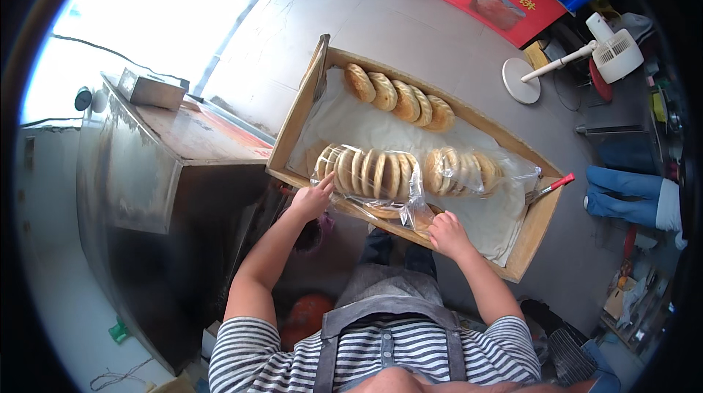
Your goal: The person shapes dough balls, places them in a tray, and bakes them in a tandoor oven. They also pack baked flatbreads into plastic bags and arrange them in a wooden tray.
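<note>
Before me is a wooden tray (483,116) lined with pale cloth (373,124). A row of round flatbreads (376,173) stands on edge near its front side, under a clear plastic bag (416,190). At the left end of that row, my left hand (314,198) touches the plastic. My right hand (449,235) grips the bag's lower right edge, close to the tray's front wall. More flatbreads lie partly hidden beneath the plastic there. Another bagged group of flatbreads (461,172) rests to the right. Along the far wall lean several unbagged flatbreads (406,99).
A red-handled tool (557,183) leans over the tray's right wall. To the left stands a metal-sided counter (137,162) with a metal box (151,88) on it. A white fan (615,55) stands at the far right, and a person in jeans (623,190) is below it.
</note>
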`<state>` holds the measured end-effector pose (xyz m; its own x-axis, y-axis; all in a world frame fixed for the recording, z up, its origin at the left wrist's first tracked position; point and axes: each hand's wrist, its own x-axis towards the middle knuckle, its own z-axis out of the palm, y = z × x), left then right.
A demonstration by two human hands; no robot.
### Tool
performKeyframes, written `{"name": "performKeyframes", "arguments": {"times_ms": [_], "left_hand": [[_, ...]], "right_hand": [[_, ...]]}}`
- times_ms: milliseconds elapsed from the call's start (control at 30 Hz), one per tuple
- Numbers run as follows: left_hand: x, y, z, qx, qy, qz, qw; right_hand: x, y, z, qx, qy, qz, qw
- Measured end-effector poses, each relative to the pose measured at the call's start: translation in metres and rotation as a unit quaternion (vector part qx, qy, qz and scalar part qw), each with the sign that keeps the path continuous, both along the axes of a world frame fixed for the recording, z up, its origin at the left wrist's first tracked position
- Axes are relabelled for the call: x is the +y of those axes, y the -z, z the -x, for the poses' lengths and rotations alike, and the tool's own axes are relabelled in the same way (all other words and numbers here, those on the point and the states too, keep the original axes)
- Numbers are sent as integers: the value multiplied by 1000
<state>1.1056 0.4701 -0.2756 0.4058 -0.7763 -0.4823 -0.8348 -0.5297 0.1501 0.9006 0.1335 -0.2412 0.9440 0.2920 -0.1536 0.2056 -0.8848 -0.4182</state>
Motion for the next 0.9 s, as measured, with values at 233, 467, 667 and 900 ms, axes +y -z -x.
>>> {"name": "performKeyframes", "arguments": {"times_ms": [233, 467, 667, 900], "left_hand": [[-15, 12, -3, -15, -84, -52, 995], [-40, 20, -16, -54, 1, -6, 999], [-55, 36, -21, -29, 106, 16, 994], [-77, 28, -12, -72, 146, 35, 986]], "right_hand": [[15, 5, 8, 29, 82, -41, 995], [22, -1, 10, 42, 89, -62, 993], [29, 1, 9, 48, 104, -84, 990], [35, -2, 7, 30, 100, -111, 988]]}}
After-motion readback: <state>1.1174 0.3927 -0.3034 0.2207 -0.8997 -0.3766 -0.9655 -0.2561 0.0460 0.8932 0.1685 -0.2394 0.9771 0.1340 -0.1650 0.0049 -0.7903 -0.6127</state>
